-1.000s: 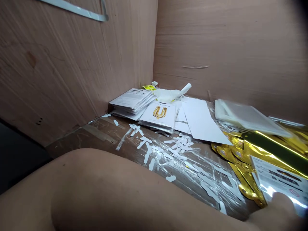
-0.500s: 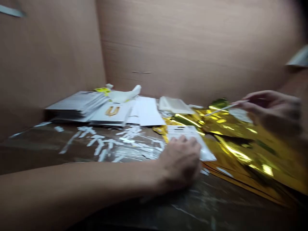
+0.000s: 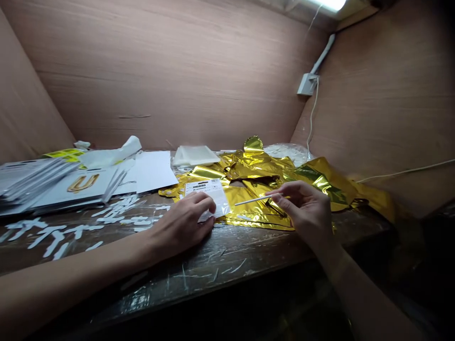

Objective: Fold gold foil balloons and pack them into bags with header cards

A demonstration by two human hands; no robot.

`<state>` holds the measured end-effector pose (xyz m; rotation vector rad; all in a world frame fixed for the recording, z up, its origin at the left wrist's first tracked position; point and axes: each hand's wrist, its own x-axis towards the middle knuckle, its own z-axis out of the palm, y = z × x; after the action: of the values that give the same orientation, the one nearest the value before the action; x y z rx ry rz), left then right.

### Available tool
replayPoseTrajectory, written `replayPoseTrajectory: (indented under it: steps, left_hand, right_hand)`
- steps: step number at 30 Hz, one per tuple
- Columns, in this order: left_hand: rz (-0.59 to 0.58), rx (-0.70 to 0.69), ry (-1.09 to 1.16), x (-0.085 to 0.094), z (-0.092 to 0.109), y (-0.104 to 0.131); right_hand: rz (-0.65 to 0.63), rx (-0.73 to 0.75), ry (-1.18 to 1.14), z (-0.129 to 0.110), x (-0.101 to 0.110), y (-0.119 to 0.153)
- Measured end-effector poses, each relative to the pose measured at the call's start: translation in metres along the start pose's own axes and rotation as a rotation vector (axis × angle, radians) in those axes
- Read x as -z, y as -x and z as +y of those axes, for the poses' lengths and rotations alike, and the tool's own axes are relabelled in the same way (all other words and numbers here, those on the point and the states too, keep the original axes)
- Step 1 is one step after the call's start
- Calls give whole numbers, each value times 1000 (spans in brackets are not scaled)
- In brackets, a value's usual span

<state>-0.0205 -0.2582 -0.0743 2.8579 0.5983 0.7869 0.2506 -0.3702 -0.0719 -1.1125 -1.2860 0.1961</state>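
My left hand point(image 3: 188, 213) lies at the near edge of a clear packet with a printed white card point(image 3: 213, 193), its fingers curled down on it. The packet has a hang slot at its top and lies partly over gold foil. Pinched between the thumb and fingers of my right hand point(image 3: 305, 208) is a thin white straw point(image 3: 250, 201), which points left toward the packet. Beneath and behind the straw, flat gold foil balloons point(image 3: 254, 199) are spread out in a crumpled heap.
Stacked white cards point(image 3: 35, 182) and a card with a gold U point(image 3: 83, 183) stand at the left. White paper strips point(image 3: 53, 233) litter the tabletop. Behind are white sheets point(image 3: 156, 170) and clear bags point(image 3: 195, 155). A cable point(image 3: 313, 113) hangs at the right.
The view has swung right and sharpened. My right hand has brought the straw from above the foil down and nearer the packet. My left hand still rests on the packet.
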Motion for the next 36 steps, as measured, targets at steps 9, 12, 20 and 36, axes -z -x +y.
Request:
replayPoseTrajectory:
  steps: [9,12,20,36]
  left_hand:
    - [-1,-73,94,-5,-3,-3]
    - [-17,-86,98,-6,-3,-2]
    - [-35,-64,99,-5,-2,-2]
    - [6,-81,110,-2,5,-1]
  right_hand:
    - [-95,-71,-48,2,-7,5]
    - [-126,-85,-65,0,-8,7]
    - [-95,-59,-78,-4,-6,16]
    - [1,67,-17,-18,-5,30]
